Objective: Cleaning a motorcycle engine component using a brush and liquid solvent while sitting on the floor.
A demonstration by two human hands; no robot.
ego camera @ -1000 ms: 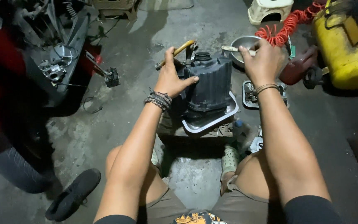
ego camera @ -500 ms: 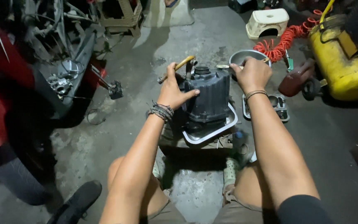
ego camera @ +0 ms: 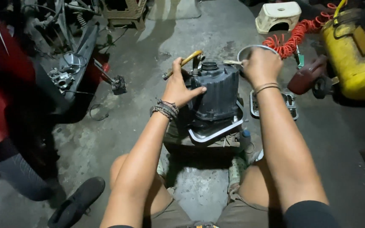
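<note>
My left hand (ego camera: 179,86) grips the upper left side of a dark plastic box-shaped engine housing (ego camera: 216,95) that stands on the concrete floor between my knees. A yellowish hose (ego camera: 186,62) runs from behind that hand. My right hand (ego camera: 262,65) is closed around a thin light-coloured stick-like tool (ego camera: 232,62), held over a round metal bowl (ego camera: 250,50) just beyond the housing. A pale rim (ego camera: 218,131) edges the housing's lower part.
A red motorcycle with exposed parts (ego camera: 64,71) stands at the left. A yellow compressor tank (ego camera: 351,55) with a coiled red hose (ego camera: 298,33) sits at the right, a white stool (ego camera: 277,14) behind. A small tray (ego camera: 290,103) and a black shoe (ego camera: 79,200) lie nearby.
The view has tilted so the housing sits lower and closer in frame. My right hand has lifted slightly over the bowl; my left hand keeps its grip on the housing.
</note>
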